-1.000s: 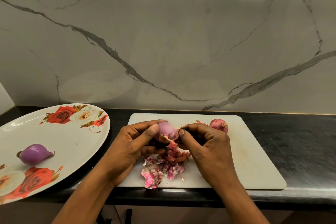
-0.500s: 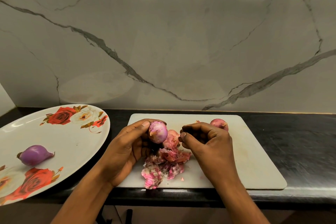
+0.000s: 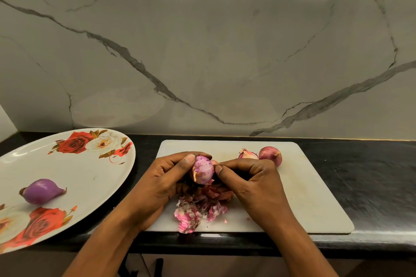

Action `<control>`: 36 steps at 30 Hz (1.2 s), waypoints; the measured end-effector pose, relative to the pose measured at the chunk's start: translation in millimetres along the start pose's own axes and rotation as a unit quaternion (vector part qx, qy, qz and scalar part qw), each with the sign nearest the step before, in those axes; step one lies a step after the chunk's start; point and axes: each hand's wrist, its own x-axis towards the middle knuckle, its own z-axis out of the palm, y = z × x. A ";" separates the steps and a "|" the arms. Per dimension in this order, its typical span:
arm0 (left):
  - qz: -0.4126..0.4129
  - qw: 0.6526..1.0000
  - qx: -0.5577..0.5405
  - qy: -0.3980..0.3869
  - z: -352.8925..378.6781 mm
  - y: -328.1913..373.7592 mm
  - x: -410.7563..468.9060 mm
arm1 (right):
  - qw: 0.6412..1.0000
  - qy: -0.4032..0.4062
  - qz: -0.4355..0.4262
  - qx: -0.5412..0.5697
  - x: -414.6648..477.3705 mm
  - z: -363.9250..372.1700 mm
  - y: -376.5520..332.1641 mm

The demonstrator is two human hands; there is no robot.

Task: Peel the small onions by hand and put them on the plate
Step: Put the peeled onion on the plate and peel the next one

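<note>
Fingers: those of the left hand (image 3: 162, 184) curl round the held onion (image 3: 203, 170), thumb over its top. The right hand (image 3: 254, 184) has its fingers (image 3: 221, 170) bunched narrow, thumb tip against the onion's right flank, apparently nipping at skin.
Wall: veined marble panel (image 3: 202, 51) fills the upper frame.
Counter: black counter (image 3: 371, 175) runs across the lower frame.
Plate: rose-patterned plate (image 3: 67, 164) at lower left, well apart from the hands.
Board: white cutting board (image 3: 304, 198) at lower centre, under both hands.
Peel heap: pink and papery scraps (image 3: 200, 207) lie on the board just below the hands.
Done onion: one purple peeled onion (image 3: 41, 191) lies on the plate.
Waiting onions: a red unpeeled onion (image 3: 270, 155) and a partly skinned one (image 3: 247, 155) sit just beyond the right hand.
Step in hand: probably stripping the last dry skin; a tan flap hangs at the held onion's lower left.
Doing it well: steady the bulb with the left hand, catch that flap by its edge, pull along the bulb in one strip, stay over the heap, press lightly.
</note>
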 end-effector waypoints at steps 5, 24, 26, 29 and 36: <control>0.003 1.000 -0.001 0.005 0.3 -0.4 -0.4 | 1.000 0.006 0.001 0.006 -1.2 1.1 -1.5; -0.006 1.000 -0.028 0.013 0.0 3.1 -1.4 | 0.998 0.037 0.039 0.019 1.4 1.9 3.1; -0.008 0.999 -0.047 0.012 0.1 4.4 -1.8 | 0.998 0.045 0.042 0.004 1.4 1.7 4.8; -0.014 0.995 -0.091 0.027 -0.9 5.1 -1.9 | 0.998 0.041 0.041 -0.005 1.1 1.5 5.7; -0.023 0.993 -0.109 0.036 -0.1 6.5 -2.5 | 1.000 -0.001 0.018 0.005 -2.3 0.0 1.7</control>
